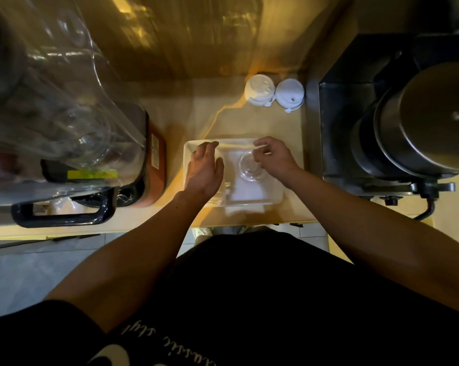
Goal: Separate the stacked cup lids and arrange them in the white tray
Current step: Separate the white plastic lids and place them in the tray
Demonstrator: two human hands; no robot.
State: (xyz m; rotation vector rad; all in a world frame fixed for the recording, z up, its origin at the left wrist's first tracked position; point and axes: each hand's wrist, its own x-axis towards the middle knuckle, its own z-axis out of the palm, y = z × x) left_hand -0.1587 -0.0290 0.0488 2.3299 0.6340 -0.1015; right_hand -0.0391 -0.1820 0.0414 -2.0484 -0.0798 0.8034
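A white rectangular tray (249, 198) lies on the counter in front of me. A clear domed cup lid (251, 167) rests inside it, right of centre. My right hand (273, 155) hovers over the tray's far right part, fingers pinched just above that lid; whether they grip anything I cannot tell. My left hand (205, 167) lies palm down over the tray's left half, fingers spread, covering what is under it. More clear plastic (227, 191) shows at the tray's near edge beside my left wrist.
Two stacks of white cup lids (260, 89) (289, 95) stand at the back of the counter. A large blender with a clear jar (64, 122) fills the left side. A black machine with a dark metal pot (421, 122) stands on the right.
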